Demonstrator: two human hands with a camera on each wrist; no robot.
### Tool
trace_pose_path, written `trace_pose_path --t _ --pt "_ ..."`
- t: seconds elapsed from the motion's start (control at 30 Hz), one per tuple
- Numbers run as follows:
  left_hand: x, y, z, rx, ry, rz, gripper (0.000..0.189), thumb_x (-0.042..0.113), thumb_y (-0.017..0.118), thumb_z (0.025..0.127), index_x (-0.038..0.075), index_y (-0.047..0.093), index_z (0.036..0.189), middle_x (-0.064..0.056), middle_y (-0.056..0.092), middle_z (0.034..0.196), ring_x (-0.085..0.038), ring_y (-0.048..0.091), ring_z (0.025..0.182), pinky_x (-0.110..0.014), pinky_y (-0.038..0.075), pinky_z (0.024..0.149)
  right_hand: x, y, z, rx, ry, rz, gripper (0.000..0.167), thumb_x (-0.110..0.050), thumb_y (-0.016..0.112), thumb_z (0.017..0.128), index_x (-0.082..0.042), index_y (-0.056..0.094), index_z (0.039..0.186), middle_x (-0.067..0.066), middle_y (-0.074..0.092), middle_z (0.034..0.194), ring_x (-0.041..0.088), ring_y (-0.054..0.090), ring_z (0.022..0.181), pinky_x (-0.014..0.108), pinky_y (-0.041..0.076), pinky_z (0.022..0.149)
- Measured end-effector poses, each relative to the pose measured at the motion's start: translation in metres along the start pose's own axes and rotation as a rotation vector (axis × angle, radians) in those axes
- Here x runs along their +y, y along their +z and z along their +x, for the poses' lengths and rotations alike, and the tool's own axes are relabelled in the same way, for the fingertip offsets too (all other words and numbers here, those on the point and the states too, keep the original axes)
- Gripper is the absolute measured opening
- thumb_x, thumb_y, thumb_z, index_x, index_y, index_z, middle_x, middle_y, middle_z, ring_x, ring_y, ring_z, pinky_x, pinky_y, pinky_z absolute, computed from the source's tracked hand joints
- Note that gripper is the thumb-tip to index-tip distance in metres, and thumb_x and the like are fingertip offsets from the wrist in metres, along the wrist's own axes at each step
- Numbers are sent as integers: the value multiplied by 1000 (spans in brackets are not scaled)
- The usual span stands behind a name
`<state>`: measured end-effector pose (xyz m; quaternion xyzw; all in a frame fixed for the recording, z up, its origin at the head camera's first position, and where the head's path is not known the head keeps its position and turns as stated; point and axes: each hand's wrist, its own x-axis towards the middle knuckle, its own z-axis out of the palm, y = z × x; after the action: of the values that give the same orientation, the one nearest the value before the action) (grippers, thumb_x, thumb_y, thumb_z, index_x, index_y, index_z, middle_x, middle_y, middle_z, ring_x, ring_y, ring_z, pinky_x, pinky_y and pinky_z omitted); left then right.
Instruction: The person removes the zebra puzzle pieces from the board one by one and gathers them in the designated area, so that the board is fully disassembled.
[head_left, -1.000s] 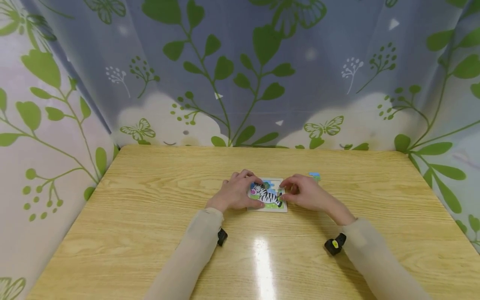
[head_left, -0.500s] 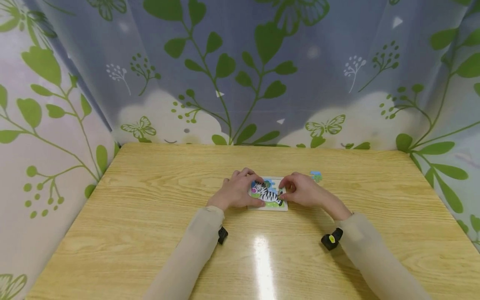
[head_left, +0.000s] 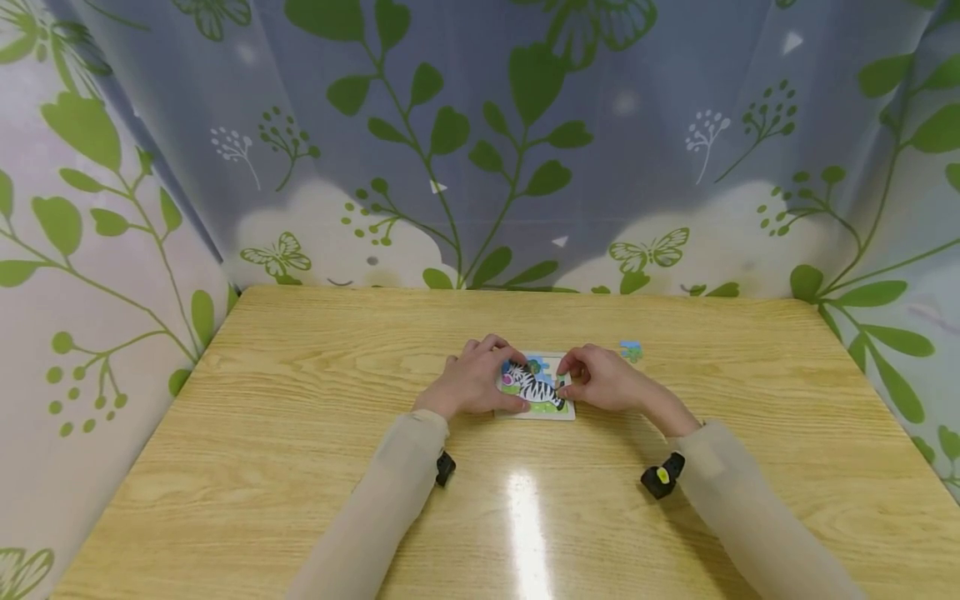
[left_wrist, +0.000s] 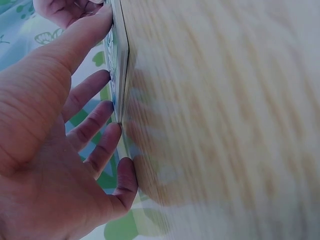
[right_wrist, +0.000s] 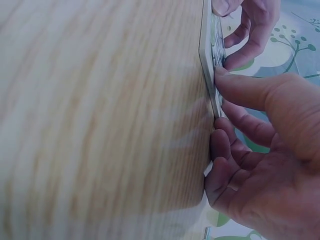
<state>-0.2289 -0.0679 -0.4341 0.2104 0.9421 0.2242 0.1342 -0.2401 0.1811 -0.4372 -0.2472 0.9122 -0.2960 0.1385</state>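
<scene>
A zebra jigsaw puzzle point(head_left: 537, 392) in a pale frame lies on the table, with a bare cream patch at its upper right. My left hand point(head_left: 471, 379) rests across its left side, thumb on the lower part and spread fingertips along the far part. In the left wrist view the left fingers point(left_wrist: 92, 125) reach the board and the table beside it. My right hand point(head_left: 606, 379) is at the puzzle's right edge, thumb and index finger pinching a small puzzle piece point(head_left: 561, 384) there, mostly hidden. The other right fingers point(right_wrist: 220, 172) curl against the table.
A loose blue and green puzzle piece point(head_left: 632, 350) lies on the wooden table point(head_left: 315, 375), beyond the right hand. Leaf-patterned curtains point(head_left: 480, 167) stand along the back and both sides. Dark wrist cameras point(head_left: 662, 477) are strapped over the sleeves.
The right hand's thumb and index finger have drawn in slightly at the puzzle's right edge. The left hand keeps its place; the whole view has shifted a little.
</scene>
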Motion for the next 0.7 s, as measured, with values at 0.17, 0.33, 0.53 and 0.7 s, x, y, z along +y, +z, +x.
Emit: trace_pose_path --t 0.17,0.33,0.53,0.7 --pt "1 -1 -1 -2 3 3 62 52 80 85 32 58 139 0 42 153 -34 38 141 -67 34 109 1 1 -1 2 17 6 22 -17 76 92 -5 65 106 6 60 89 16 52 80 33 44 77" --pt "1 0 -1 -15 12 3 52 52 78 87 35 61 133 -1 41 153 -36 38 139 -67 34 107 2 1 0 -2 25 18 22 -16 76 92 -5 65 106 6 60 90 16 53 81 33 44 77" --pt "1 0 -1 -18 12 -14 39 50 78 88 39 65 123 -2 41 152 -36 37 137 -67 33 105 2 0 0 4 9 24 21 -15 76 92 -4 65 106 7 61 92 17 54 82 34 46 78" --pt "2 0 -1 -23 10 -13 40 50 79 87 39 66 123 -2 41 152 -35 37 137 -67 33 105 2 1 -1 21 20 17 23 -16 77 90 -4 64 106 7 61 94 18 56 85 34 47 80"
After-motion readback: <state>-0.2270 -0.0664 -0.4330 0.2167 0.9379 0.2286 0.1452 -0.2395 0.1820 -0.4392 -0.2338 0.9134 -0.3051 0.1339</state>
